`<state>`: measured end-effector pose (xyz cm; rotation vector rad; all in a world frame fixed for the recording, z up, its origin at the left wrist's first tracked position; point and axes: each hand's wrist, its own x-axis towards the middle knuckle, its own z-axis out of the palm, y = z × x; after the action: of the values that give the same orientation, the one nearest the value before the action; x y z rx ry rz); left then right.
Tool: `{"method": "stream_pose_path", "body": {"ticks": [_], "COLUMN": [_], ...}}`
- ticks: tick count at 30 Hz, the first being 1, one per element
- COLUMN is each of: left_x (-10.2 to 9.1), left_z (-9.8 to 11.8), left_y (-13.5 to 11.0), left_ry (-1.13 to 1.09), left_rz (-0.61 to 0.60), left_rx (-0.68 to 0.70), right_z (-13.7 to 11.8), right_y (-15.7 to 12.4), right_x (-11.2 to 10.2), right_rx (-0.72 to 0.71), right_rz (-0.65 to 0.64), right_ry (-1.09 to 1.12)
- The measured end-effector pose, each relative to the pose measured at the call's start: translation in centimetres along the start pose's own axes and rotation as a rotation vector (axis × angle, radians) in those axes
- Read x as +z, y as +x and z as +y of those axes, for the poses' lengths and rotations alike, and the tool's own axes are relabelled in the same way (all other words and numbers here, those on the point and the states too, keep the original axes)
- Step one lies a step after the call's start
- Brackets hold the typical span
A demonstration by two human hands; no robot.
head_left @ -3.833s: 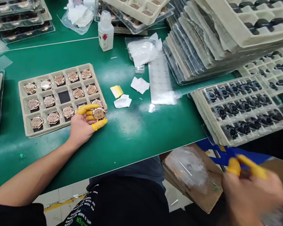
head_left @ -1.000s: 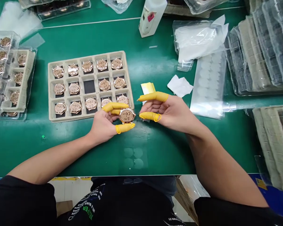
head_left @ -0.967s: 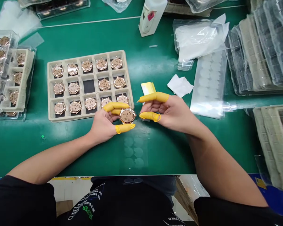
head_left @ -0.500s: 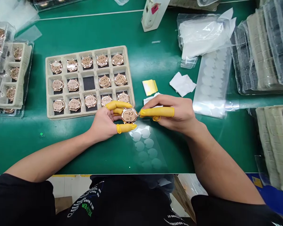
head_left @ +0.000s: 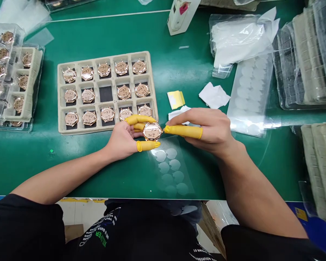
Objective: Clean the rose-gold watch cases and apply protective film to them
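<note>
The table's (head_left: pixel 119 181) near edge ran well apart from the tray (head_left: pixel 59 98), leaving moving room. One tray cell (head_left: pixel 105 94) was bare, fourteen filled; work seemed unfinished. By the tray's near right corner, film (head_left: pixel 167 178) showed below the right hand (head_left: pixel 212 127), its pinch's contents untellable; the left hand (head_left: pixel 123 140) gripped the watch (head_left: pixel 152 132).

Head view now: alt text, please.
The left hand holds a coppery watch case; the right hand is close beside it. Below is a clear sheet with round shapes; behind, a tray of similar cases on a green table.
</note>
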<state>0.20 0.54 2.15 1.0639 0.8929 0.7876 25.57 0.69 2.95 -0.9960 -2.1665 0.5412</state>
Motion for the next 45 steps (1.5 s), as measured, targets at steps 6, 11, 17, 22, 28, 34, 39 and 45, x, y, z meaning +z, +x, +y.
{"method": "stream_pose_path", "body": {"ticks": [6, 11, 17, 22, 28, 34, 39, 45], "left_x": [0.1, 0.4, 0.4, 0.4, 0.4, 0.2, 0.2, 0.3], "left_z": [-0.1, -0.6, -1.1, -1.0, -1.1, -1.6, -1.6, -1.5], "left_y": [0.0, -0.1, -0.3, -0.3, -0.1, 0.0, 0.0, 0.0], "left_ry": [0.006, 0.067, 0.187, 0.225, 0.229, 0.255, 0.254, 0.253], "left_rz": [0.034, 0.138, 0.073, 0.051, 0.034, 0.021, 0.024, 0.015], "left_rx": [0.001, 0.05, 0.075, 0.102, 0.161, 0.215, 0.212, 0.212], "right_z": [0.3, -3.3, -6.8, -5.4, -5.3, -5.2, -5.0, -4.8], "right_y": [0.6, 0.7, 1.0, 1.6, 2.0, 2.1, 1.9, 1.6], "right_x": [-0.1, -3.4, -3.4, 0.6, 2.2, 2.8, 3.2, 3.9], "right_rx": [-0.129, -0.173, 0.262, 0.564, 0.666, 0.68, 0.66, 0.617], "right_rz": [-0.009, -0.032, 0.092, 0.135, 0.126, 0.14, 0.147, 0.173], "right_ry": [-0.167, -0.144, 0.315, 0.41, 0.561, 0.612, 0.595, 0.556]}}
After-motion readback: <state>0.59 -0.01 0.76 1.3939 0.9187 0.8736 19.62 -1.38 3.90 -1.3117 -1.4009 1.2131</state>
